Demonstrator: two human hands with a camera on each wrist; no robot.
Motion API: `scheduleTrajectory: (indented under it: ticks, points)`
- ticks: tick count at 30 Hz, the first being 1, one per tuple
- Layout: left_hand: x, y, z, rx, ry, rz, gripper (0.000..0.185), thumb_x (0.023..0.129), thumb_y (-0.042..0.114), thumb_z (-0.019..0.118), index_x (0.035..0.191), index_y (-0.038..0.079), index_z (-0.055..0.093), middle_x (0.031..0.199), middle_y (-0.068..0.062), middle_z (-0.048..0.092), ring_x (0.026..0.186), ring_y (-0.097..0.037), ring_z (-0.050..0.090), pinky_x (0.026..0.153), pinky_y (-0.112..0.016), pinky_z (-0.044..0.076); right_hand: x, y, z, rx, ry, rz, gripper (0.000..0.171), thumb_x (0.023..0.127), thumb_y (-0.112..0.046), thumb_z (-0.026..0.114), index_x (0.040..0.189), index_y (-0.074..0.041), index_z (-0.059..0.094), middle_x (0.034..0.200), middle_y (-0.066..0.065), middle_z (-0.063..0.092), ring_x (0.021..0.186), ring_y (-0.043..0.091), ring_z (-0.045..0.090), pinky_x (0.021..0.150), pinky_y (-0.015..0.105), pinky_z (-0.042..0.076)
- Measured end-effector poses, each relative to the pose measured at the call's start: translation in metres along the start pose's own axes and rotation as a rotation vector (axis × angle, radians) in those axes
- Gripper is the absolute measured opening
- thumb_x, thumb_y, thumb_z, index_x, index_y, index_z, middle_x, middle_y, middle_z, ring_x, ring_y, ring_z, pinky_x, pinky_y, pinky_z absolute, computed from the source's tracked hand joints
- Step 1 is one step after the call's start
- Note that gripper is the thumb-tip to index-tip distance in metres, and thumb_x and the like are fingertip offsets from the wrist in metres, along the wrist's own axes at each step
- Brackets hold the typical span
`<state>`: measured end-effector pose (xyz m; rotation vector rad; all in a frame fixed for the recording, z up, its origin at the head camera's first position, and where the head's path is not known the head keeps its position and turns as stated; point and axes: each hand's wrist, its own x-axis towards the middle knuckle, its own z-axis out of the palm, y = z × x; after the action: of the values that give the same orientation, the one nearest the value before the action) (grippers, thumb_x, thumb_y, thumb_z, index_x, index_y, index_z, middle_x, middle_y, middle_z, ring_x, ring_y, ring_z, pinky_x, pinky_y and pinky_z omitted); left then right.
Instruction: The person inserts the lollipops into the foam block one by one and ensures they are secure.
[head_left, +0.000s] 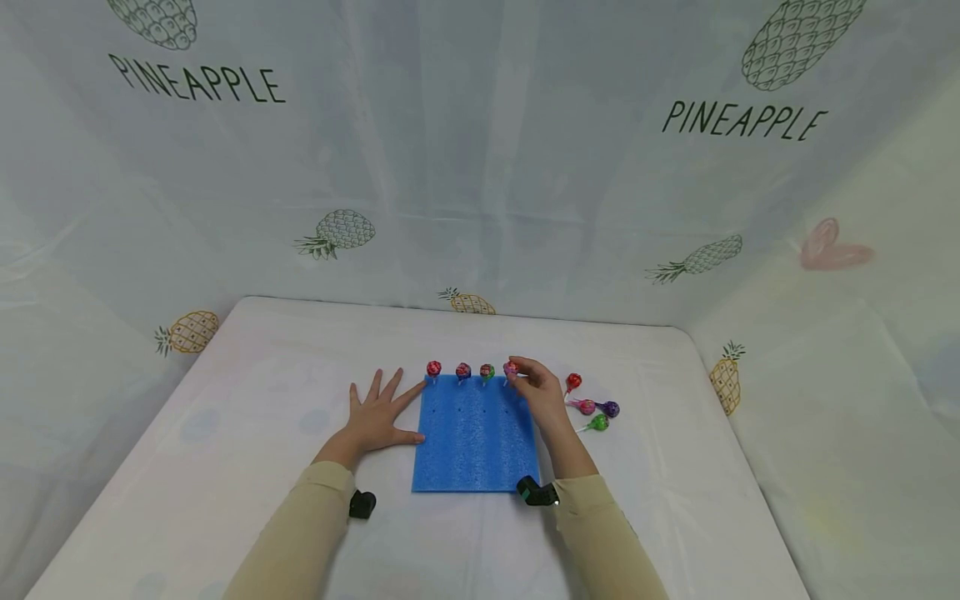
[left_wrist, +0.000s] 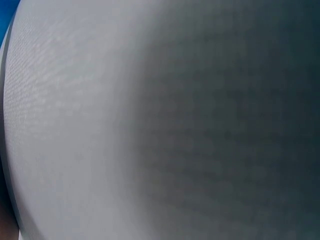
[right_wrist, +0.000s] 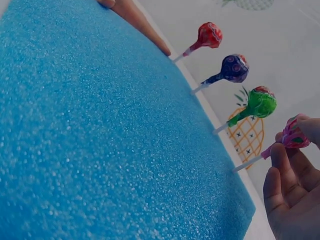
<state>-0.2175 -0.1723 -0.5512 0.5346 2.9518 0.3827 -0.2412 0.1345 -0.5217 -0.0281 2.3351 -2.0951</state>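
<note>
Beside right-hand fingers (right_wrist: pixel 280 165), pink lollipop's stick (right_wrist: pixel 248 163).

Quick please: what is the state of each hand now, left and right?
Left hand: open, fingers spread flat, touching the left edge of the blue foam sheet.
Right hand: pinching the pink lollipop, its stick in the foam.

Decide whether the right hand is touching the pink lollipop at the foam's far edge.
Touching: in the right wrist view, the right hand has its fingertips pinching the pink lollipop.
</note>
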Motion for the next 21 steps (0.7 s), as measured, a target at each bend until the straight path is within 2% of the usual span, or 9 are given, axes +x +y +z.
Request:
scheduleTrajectory:
  ticks: [5,10,21]
  points:
    - [0.0004,-0.0005,0.0009,-0.008,-0.001,0.001,0.1,0.073,0.075,0.064,0.154,0.029,0.03,0.161,-0.019,0.013,0.143,-0.051,0.0,0.099,-0.079,-0.003,0.0004,0.0018,0.0008,-0.039,0.009,-0.018,0.034,0.097,-0.015,0.063,0.129,-0.006,0.062,0.114,0.01,0.066,0.097,0.03,0.063,0.083,0.04,0.053]
    - [0.0016,-0.0024,0.0027,-0.004,-0.008,-0.002,0.101,0.072,0.077,0.063,0.154,0.028,0.029,0.161,-0.019,0.011,0.143,-0.05,-0.002,0.099,-0.079,-0.005,0.0015,0.0033,0.0007,-0.053,0.001,-0.028,0.034,0.097,-0.016,0.063,0.129,-0.006,0.062,0.114,0.01,0.066,0.096,0.029,0.064,0.08,0.036,0.053]
    - [0.0018,-0.0025,0.0036,0.008,-0.007,-0.006,0.1,0.073,0.076,0.063,0.154,0.03,0.029,0.161,-0.018,0.012,0.143,-0.05,-0.001,0.099,-0.079,-0.004,0.0048,0.0058,0.0014,-0.029,-0.009,0.015,0.037,0.096,-0.02,0.064,0.13,-0.004,0.061,0.117,0.012,0.064,0.101,0.035,0.062,0.085,0.044,0.051]
